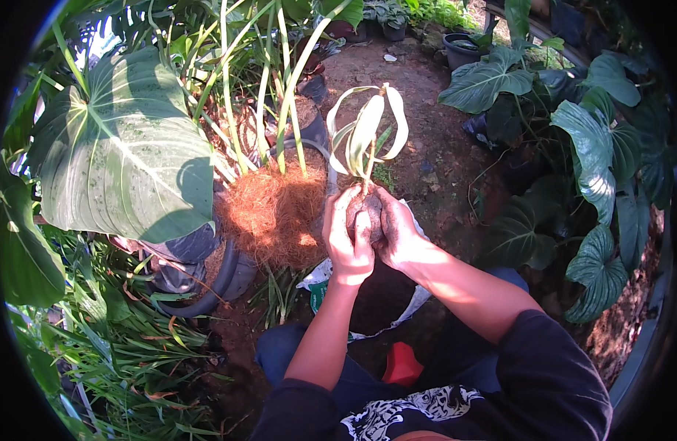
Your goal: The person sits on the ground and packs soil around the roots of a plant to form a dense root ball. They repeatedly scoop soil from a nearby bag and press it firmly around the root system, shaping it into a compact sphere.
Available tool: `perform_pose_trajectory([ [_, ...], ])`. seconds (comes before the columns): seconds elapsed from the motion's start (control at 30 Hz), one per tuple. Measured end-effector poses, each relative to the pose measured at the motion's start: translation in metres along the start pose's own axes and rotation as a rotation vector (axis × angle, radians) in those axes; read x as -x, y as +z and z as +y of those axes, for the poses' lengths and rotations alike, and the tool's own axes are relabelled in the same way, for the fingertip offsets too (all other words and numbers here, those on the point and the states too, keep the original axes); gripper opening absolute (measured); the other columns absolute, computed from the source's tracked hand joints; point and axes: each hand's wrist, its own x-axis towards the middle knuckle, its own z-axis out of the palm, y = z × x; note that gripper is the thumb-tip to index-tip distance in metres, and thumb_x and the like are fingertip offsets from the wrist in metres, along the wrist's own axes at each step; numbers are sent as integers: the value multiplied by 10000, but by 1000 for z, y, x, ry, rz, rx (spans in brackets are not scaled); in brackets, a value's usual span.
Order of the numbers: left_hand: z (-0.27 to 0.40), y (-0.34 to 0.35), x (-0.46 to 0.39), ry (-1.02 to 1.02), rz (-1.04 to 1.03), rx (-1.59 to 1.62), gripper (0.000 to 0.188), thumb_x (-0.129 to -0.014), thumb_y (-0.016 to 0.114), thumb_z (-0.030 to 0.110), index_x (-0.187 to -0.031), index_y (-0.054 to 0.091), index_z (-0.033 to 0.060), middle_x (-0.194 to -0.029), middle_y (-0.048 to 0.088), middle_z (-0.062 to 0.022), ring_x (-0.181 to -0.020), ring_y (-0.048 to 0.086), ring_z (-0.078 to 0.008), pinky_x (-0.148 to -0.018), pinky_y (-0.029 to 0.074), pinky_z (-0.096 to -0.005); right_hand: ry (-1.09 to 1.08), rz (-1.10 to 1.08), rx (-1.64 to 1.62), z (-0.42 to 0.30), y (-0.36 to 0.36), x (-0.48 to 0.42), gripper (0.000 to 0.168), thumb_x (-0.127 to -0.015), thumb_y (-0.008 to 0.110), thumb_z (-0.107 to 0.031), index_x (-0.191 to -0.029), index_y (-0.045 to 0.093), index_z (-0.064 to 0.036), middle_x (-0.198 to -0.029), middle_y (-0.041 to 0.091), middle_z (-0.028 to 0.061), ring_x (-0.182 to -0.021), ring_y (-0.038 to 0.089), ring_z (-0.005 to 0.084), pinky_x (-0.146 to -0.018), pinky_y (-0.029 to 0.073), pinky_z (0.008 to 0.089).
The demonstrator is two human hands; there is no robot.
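Note:
Both hands are cupped around a soil ball (366, 212) at the base of a small plant (367, 129) with long, pale, drooping leaves. My left hand (346, 237) presses on the ball's left side, its thumb across the front. On the right side, my right hand (398, 226) closes around the same ball; its far fingers are partly hidden. Dirt marks the fingers. Below the hands lies an opened white sack (413, 306) with dark contents. Brown coconut fibre (272, 212) is heaped to the left, beside the hands.
A large heart-shaped leaf (128, 149) spreads at the left above black pots (228, 275). Broad-leaved plants (586, 160) crowd the right side. A red object (402, 364) lies between the knees. Bare ground (421, 110) stretches ahead, with a grey pot (462, 49) farther off.

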Motion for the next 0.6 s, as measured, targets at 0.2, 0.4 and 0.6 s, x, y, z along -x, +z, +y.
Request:
perform_pose_trajectory([
  [0.2, 0, -5, -7, -12, 29, 193, 434, -858, 586, 180, -1205, 548, -77, -1168, 571, -209, -1105, 556, -319, -982, 417, -417, -27, -66, 65, -6, 5, 1, 299, -1012, 439, -313, -1111, 586, -73, -996, 649, 71, -911, 637, 173, -834, 512, 341],
  [0.4, 11, -10, -11, 42, -209, -74, 536, -796, 687, 98, -1293, 511, 2, -1228, 527, -225, -1130, 541, -389, -981, 432, -441, 58, -137, -30, -9, -8, -8, 313, -1015, 356, -307, -996, 579, -88, -952, 650, 73, -879, 650, 211, -841, 537, 375],
  [0.6, 3, -6, -12, -48, -254, 5, 565, -826, 646, 82, -1345, 446, -20, -1262, 501, -222, -1177, 514, -362, -1016, 403, -423, 71, -60, 36, -14, -8, -13, 362, -998, 379, -395, -1023, 599, -108, -968, 662, 71, -893, 650, 223, -874, 517, 397],
])
